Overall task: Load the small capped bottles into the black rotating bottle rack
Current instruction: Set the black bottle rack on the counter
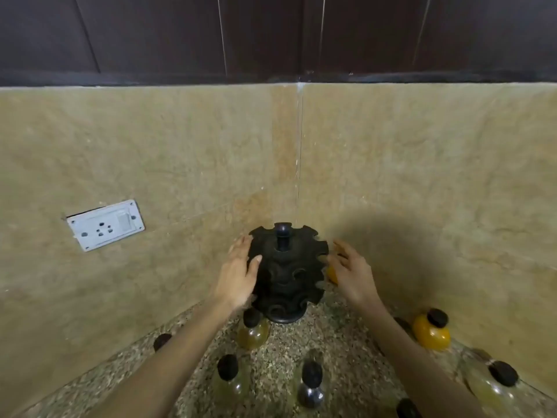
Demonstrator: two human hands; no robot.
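The black rotating bottle rack (287, 273) stands in the corner of a speckled counter, with a knob on top and no bottles in its notched tiers. My left hand (239, 274) rests flat against its left side, fingers apart. My right hand (349, 271) hovers open just off its right side, holding nothing. Several small bottles with black caps stand on the counter: a pale yellow one (252, 331) right below the rack, an orange one (431, 330) at the right, a dark one (311, 386) in front. Another orange bottle (332, 274) shows partly behind my right hand.
Beige stone walls meet behind the rack. A white socket plate (105, 225) sits on the left wall. More capped bottles stand at the lower right (500, 384) and lower left (228, 372) of the granite counter (280, 357). Dark cabinets hang above.
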